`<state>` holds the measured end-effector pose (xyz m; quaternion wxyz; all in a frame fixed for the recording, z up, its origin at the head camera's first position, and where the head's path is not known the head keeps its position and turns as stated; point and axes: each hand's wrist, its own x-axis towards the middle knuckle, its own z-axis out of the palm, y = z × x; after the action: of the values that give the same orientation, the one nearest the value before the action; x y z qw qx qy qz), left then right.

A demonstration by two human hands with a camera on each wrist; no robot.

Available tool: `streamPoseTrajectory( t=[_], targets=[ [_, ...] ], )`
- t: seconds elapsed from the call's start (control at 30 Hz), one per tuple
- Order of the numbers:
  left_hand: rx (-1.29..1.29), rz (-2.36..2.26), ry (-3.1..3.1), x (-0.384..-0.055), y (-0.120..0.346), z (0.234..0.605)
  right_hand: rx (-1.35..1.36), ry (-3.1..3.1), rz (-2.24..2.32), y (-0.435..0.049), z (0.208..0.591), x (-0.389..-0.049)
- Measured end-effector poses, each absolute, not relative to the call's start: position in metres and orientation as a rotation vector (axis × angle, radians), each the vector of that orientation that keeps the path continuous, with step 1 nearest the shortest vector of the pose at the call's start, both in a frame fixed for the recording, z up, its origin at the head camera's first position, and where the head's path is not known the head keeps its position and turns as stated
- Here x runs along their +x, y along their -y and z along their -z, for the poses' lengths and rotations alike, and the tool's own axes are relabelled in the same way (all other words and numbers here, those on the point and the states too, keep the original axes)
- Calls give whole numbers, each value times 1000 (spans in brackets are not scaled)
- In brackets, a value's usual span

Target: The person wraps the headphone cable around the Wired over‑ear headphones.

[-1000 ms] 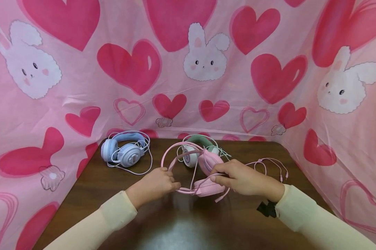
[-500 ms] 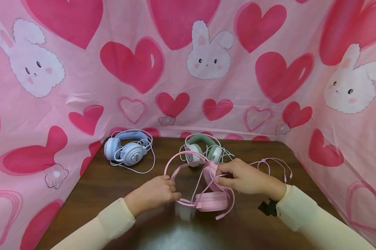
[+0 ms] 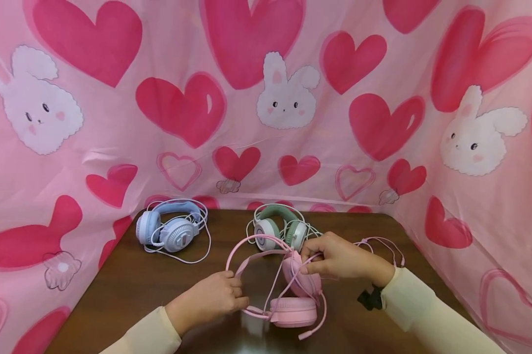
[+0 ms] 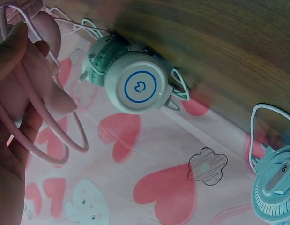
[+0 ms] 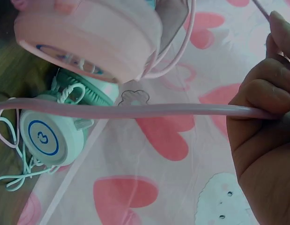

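My left hand grips the headband of a pink headset at its left side. In the left wrist view the thumb lies over the pink bands. Both ear cups hang to the right of that hand, and a thin microphone boom curves down beside them. With thumb and fingers my right hand pinches the pink cable, just beside the upper ear cup. The cable runs taut across the right wrist view, and another stretch slants over the cups in the head view.
Behind the pink headset stands a white and green headset with its cable bundled. A light blue headset sits at the back left of the dark wooden table. Pink cable ends lie at the right. Heart-printed cloth encloses the back and sides.
The ear cups have swung down and toward me, coming away from the white and green headset in the head view. Both hands keep their holds. The head view has tilted slightly upward.
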<state>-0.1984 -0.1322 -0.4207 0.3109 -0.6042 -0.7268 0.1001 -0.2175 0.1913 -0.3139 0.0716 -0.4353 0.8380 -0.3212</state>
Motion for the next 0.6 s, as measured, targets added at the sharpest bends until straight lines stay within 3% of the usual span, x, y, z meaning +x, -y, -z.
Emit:
streamPoseTrajectory(
  t=[0.6],
  targets=[
    [-1610, -226, 1791, -194, 127, 423, -1345, -2536, 1061, -206, 318, -238]
  ],
)
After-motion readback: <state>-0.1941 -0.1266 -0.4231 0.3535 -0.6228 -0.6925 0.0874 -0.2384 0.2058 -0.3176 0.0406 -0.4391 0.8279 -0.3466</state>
